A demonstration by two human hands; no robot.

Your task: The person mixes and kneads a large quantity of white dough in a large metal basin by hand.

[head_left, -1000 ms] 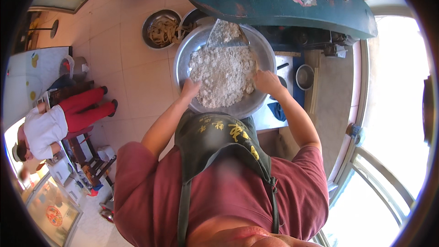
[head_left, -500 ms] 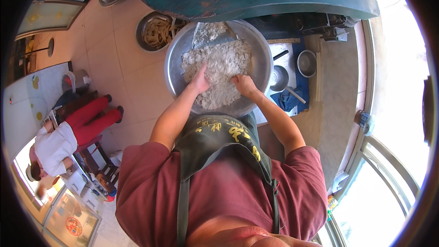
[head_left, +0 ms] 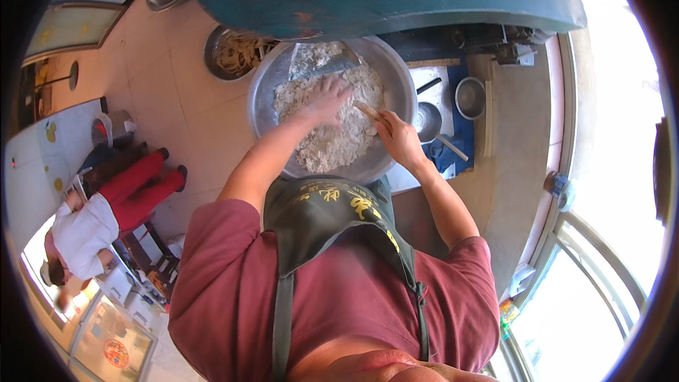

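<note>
A wide metal basin (head_left: 263, 102) stands in front of me with a pale, crumbly, flour-like mass (head_left: 329, 148) in it. My left hand (head_left: 327, 102) lies over the middle of the mass, slightly blurred, fingers spread and holding nothing. My right hand (head_left: 399, 136), at the basin's right side, grips one end of a tan elongated strip (head_left: 369, 112); its other end points toward the left hand. I cannot make out exactly what the strip is. At the far side of the basin rests a see-through or shiny scoop-like pan (head_left: 332, 64), partly over the mass.
A dark green machine-like body (head_left: 304, 0) overhangs the basin's far edge. A metal bowl of pale strips (head_left: 237, 53) is at the left. On the right are a small pan (head_left: 428, 122) and a metal bowl (head_left: 470, 97). Another person (head_left: 85, 237) is far left.
My left hand has moved farther into the basin and right, its fingers now spread. The right hand has shifted right and slightly nearer; the tan strip now shows in it.
</note>
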